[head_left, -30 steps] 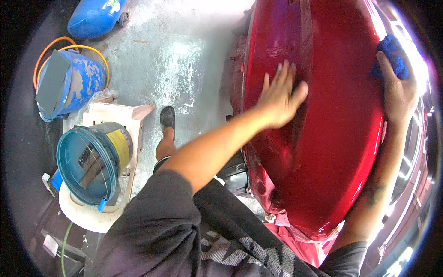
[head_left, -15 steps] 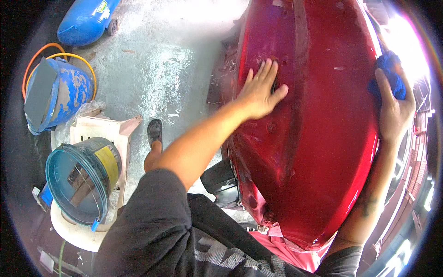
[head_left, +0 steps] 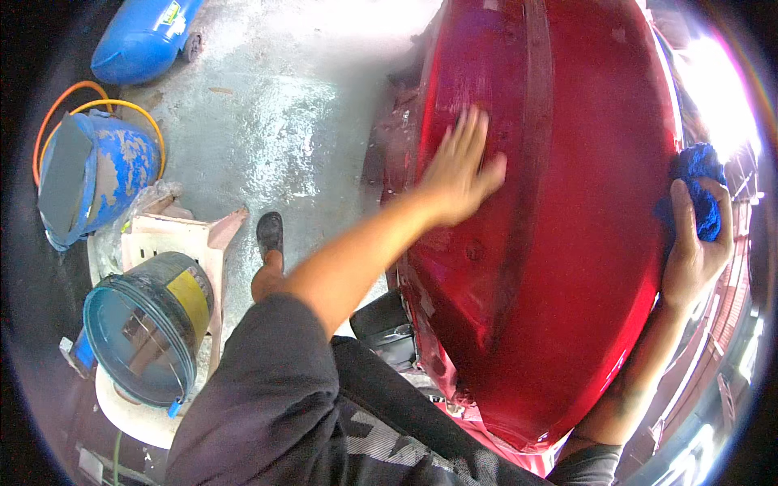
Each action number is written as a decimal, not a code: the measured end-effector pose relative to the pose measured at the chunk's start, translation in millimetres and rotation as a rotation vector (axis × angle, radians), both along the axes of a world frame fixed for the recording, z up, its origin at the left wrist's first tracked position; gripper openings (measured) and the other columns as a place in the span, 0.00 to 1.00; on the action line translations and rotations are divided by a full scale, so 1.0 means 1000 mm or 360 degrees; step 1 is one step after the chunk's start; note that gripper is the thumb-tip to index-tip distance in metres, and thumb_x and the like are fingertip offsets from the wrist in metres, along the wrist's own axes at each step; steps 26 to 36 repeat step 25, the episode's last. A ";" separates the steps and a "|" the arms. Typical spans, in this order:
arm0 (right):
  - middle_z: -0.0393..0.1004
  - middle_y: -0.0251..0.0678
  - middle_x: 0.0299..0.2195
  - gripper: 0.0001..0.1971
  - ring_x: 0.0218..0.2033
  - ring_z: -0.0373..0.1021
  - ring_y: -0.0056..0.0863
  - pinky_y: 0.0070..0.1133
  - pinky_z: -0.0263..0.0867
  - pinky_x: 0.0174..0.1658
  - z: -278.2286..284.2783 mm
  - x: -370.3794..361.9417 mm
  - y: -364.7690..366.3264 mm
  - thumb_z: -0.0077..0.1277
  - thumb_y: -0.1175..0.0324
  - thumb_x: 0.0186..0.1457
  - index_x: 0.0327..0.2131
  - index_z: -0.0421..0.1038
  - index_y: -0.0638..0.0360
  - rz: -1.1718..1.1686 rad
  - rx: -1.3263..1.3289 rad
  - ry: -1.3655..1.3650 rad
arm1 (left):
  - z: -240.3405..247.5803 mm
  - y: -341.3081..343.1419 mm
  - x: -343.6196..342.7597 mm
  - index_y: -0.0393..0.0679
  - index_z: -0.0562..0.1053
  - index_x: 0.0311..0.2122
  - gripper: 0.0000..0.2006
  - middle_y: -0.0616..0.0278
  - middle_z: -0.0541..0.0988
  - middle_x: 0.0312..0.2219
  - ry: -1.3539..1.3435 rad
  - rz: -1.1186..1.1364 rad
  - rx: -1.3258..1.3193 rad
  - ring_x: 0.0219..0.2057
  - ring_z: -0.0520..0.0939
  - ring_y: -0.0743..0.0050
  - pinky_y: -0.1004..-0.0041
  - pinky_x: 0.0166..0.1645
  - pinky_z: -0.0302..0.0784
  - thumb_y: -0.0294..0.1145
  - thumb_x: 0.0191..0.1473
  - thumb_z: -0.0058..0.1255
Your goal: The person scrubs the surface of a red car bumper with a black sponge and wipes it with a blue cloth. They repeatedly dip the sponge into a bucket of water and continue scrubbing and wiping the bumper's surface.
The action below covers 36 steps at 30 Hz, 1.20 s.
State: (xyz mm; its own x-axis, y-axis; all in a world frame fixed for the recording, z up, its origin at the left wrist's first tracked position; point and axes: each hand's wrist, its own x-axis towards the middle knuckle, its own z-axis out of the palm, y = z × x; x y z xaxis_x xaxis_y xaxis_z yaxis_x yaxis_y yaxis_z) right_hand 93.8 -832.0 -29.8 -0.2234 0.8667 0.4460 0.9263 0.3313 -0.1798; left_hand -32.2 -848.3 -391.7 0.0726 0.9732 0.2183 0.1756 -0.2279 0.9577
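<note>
A glossy red car body panel (head_left: 592, 267) curves across the middle and right, with scuffed, dull patches along its left side. On that left part my left hand (head_left: 460, 180) lies with fingers stretched out, slightly blurred, holding nothing; whether something lies beneath the palm is hidden. At the panel's right edge my right hand (head_left: 695, 263) grips a bunched blue cloth (head_left: 698, 174) between thumb and fingers. Both forearms reach forward from dark sleeves.
At the left, a bucket of cloudy water (head_left: 138, 344) stands on a white plastic stool (head_left: 174, 231). Beyond it are a worn blue container (head_left: 126, 166), an orange hose (head_left: 36, 150) and a blue tank (head_left: 138, 49). My sandalled foot (head_left: 269, 235) rests on the wet grey floor (head_left: 284, 130).
My right hand and the blue cloth have come nearer along the panel's right edge. My left hand has slid slightly farther over the panel. The whole view has shifted a little.
</note>
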 end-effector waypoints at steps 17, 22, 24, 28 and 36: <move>0.78 0.30 0.42 0.13 0.40 0.72 0.21 0.21 0.71 0.46 -0.003 0.000 0.001 0.70 0.65 0.62 0.46 0.81 0.59 0.0013 0.0036 0.0024 | -0.020 -0.124 0.009 0.31 0.36 0.79 0.46 0.32 0.37 0.79 0.0068 -0.0231 -0.0080 0.81 0.35 0.35 0.42 0.81 0.33 0.58 0.74 0.34; 0.79 0.31 0.44 0.14 0.43 0.73 0.21 0.21 0.72 0.49 0.005 0.009 0.006 0.68 0.63 0.65 0.48 0.81 0.60 0.0018 -0.0011 0.0020 | -0.027 -0.011 -0.007 0.31 0.39 0.79 0.45 0.36 0.37 0.80 0.0094 -0.0026 -0.0138 0.81 0.38 0.44 0.45 0.82 0.32 0.63 0.75 0.18; 0.79 0.31 0.45 0.15 0.45 0.74 0.21 0.21 0.71 0.51 0.003 0.014 0.013 0.67 0.62 0.66 0.50 0.81 0.61 0.0051 -0.0044 0.0069 | -0.026 0.067 -0.029 0.30 0.41 0.79 0.48 0.35 0.40 0.79 -0.0089 0.0084 -0.0335 0.81 0.39 0.45 0.46 0.82 0.32 0.67 0.74 0.15; 0.79 0.31 0.45 0.15 0.45 0.74 0.21 0.21 0.71 0.51 0.001 0.015 0.013 0.67 0.62 0.66 0.50 0.81 0.61 0.0052 -0.0069 0.0058 | -0.024 0.079 -0.032 0.29 0.42 0.78 0.51 0.34 0.41 0.79 -0.0157 0.0123 -0.0402 0.81 0.39 0.43 0.47 0.82 0.31 0.71 0.73 0.13; 0.79 0.31 0.45 0.15 0.45 0.74 0.21 0.21 0.71 0.51 0.001 0.015 0.013 0.67 0.62 0.66 0.50 0.81 0.61 0.0052 -0.0069 0.0058 | -0.024 0.079 -0.032 0.29 0.42 0.78 0.51 0.34 0.41 0.79 -0.0157 0.0123 -0.0402 0.81 0.39 0.43 0.47 0.82 0.31 0.71 0.73 0.13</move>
